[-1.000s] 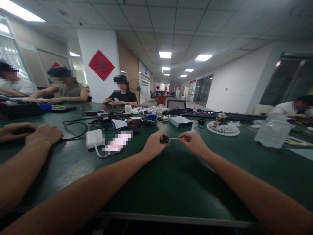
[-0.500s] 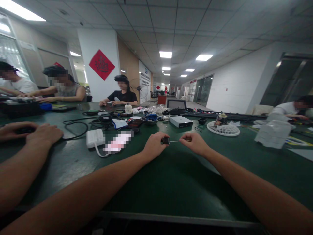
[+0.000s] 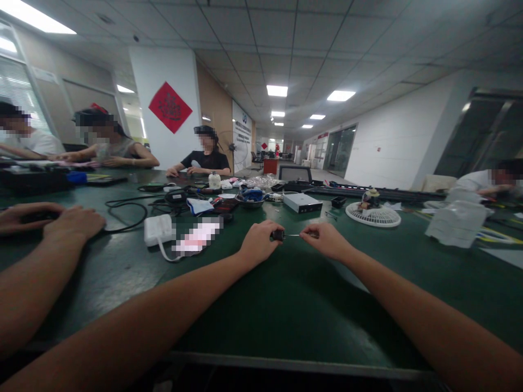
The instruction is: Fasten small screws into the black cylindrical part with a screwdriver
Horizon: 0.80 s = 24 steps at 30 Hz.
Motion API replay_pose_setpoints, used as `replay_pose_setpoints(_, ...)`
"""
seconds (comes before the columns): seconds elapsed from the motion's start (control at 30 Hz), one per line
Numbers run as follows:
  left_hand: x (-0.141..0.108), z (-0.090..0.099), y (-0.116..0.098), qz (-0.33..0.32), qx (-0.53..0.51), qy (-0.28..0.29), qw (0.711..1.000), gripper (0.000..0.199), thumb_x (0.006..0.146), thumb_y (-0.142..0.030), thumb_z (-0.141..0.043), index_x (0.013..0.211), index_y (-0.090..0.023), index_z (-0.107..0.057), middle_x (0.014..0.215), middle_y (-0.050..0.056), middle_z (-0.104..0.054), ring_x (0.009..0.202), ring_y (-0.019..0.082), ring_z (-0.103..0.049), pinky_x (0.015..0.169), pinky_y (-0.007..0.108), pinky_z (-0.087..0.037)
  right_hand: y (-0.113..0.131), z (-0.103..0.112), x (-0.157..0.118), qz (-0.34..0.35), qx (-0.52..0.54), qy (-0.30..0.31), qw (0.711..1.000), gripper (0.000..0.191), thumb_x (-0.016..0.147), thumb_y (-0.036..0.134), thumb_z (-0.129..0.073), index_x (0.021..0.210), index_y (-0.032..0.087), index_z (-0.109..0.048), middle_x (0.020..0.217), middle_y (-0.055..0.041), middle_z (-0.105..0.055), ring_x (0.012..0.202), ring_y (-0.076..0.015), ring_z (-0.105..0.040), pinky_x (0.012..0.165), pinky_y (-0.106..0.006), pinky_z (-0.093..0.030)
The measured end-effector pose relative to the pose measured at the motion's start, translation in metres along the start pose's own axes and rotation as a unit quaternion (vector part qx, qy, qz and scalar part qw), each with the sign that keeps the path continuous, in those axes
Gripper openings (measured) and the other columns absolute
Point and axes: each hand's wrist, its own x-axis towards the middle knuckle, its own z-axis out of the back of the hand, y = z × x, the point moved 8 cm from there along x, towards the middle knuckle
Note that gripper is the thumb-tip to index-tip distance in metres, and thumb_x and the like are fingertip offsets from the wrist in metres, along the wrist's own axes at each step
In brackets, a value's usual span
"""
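Note:
Above the green table, my left hand (image 3: 258,243) is closed around a small dark cylindrical part (image 3: 278,235), pinching it between thumb and fingers. Opposite it, my right hand (image 3: 327,240) grips a screwdriver (image 3: 291,236) by its handle, which the fingers mostly cover. The thin metal shaft points left and its end meets the right face of the dark part. How far the tip goes in, I cannot tell.
Beyond my hands lie a silver box-shaped drive (image 3: 302,203), a bowl with blue contents (image 3: 250,197) and a white fan grille (image 3: 373,214). Left are a white adapter (image 3: 158,230) and black cables (image 3: 126,209). Another person's hands (image 3: 71,223) rest at far left.
The dark part has turned slightly in my left hand, and less of the screwdriver handle shows in my right. Both hands otherwise keep their places. A seated person at left has shifted right.

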Motion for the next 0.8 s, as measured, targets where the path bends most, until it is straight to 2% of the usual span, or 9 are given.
replay_pose_setpoints(0.07, 0.0, 0.0, -0.001, -0.009, 0.011, 0.0, 1.0, 0.031, 0.077, -0.016, -0.075, 0.107, -0.026, -0.074, 0.11, 0.001, -0.072, 0.102, 0.022, -0.065, 0.09, 0.036, -0.048, 0.004, -0.008, -0.002, 0.008, -0.044, 0.044, 0.998, 0.032, 0.092, 0.043, -0.054, 0.094, 0.022, -0.078, 0.081, -0.0053, -0.076, 0.069, -0.0194, -0.064, 0.06, -0.029, -0.039)
replay_pose_setpoints(0.13, 0.0, 0.0, -0.003, -0.023, 0.03, -0.004, 0.999, 0.031, 0.079, -0.015, -0.072, 0.107, -0.027, -0.075, 0.11, 0.001, -0.072, 0.102, 0.023, -0.064, 0.091, 0.039, -0.046, 0.004, -0.01, -0.003, -0.005, -0.079, 0.057, 0.995, 0.036, 0.094, 0.044, -0.05, 0.092, 0.023, -0.079, 0.078, -0.0055, -0.075, 0.065, -0.0188, -0.062, 0.057, -0.029, -0.035)
replay_pose_setpoints(0.33, 0.0, 0.006, -0.005, -0.017, 0.072, -0.02, 0.997, 0.034, 0.082, -0.012, -0.066, 0.11, -0.029, -0.075, 0.112, 0.003, -0.07, 0.106, 0.024, -0.061, 0.093, 0.042, -0.042, -0.01, 0.007, -0.004, -0.107, -0.149, 0.012, 0.983, 0.035, 0.09, 0.046, -0.052, 0.079, 0.022, -0.075, 0.079, -0.0074, -0.073, 0.07, -0.0222, -0.063, 0.058, -0.03, -0.033)
replay_pose_setpoints(0.4, 0.0, 0.006, -0.003, -0.002, 0.076, -0.02, 0.997, 0.035, 0.082, -0.013, -0.065, 0.112, -0.028, -0.074, 0.113, 0.003, -0.07, 0.106, 0.024, -0.061, 0.093, 0.041, -0.042, -0.02, 0.009, -0.004, -0.145, -0.146, 0.012, 0.978, 0.041, 0.091, 0.05, -0.049, 0.071, 0.021, -0.07, 0.074, -0.0081, -0.07, 0.068, -0.0226, -0.062, 0.056, -0.031, -0.033)
replay_pose_setpoints(0.47, 0.0, 0.005, 0.001, 0.012, 0.079, -0.015, 0.997, 0.036, 0.082, -0.012, -0.064, 0.113, -0.028, -0.073, 0.114, 0.003, -0.069, 0.107, 0.024, -0.062, 0.093, 0.04, -0.042, -0.025, 0.008, -0.003, -0.155, -0.113, 0.008, 0.981, 0.044, 0.091, 0.054, -0.048, 0.066, 0.02, -0.063, 0.069, -0.0076, -0.068, 0.065, -0.0218, -0.06, 0.056, -0.031, -0.033)
replay_pose_setpoints(0.57, -0.001, -0.001, 0.007, 0.033, 0.086, 0.008, 0.996, 0.033, 0.082, -0.016, -0.066, 0.113, -0.026, -0.072, 0.114, 0.004, -0.069, 0.106, 0.024, -0.062, 0.092, 0.039, -0.043, -0.018, -0.002, -0.001, -0.101, 0.002, 0.001, 0.995, 0.032, 0.084, 0.049, -0.062, 0.07, 0.021, -0.055, 0.077, -0.0057, -0.07, 0.071, -0.0205, -0.063, 0.06, -0.029, -0.039)
replay_pose_setpoints(0.67, -0.001, -0.008, 0.015, 0.05, 0.099, 0.033, 0.993, 0.03, 0.083, -0.023, -0.068, 0.113, -0.023, -0.072, 0.113, 0.007, -0.068, 0.104, 0.026, -0.063, 0.091, 0.039, -0.045, 0.008, -0.02, -0.003, 0.01, 0.138, 0.041, 0.99, 0.019, 0.081, 0.032, -0.066, 0.074, 0.021, -0.052, 0.098, -0.0047, -0.072, 0.092, -0.0204, -0.066, 0.074, -0.029, -0.047)
replay_pose_setpoints(0.8, -0.002, -0.014, 0.024, 0.077, 0.097, 0.047, 0.991, 0.028, 0.087, -0.025, -0.065, 0.114, -0.022, -0.07, 0.116, 0.009, -0.067, 0.107, 0.025, -0.063, 0.093, 0.038, -0.046, 0.027, -0.038, -0.006, 0.036, 0.137, 0.08, 0.987, 0.017, 0.08, 0.031, -0.07, 0.075, 0.021, -0.058, 0.082, -0.0007, -0.068, 0.082, -0.0201, -0.066, 0.071, -0.03, -0.048)
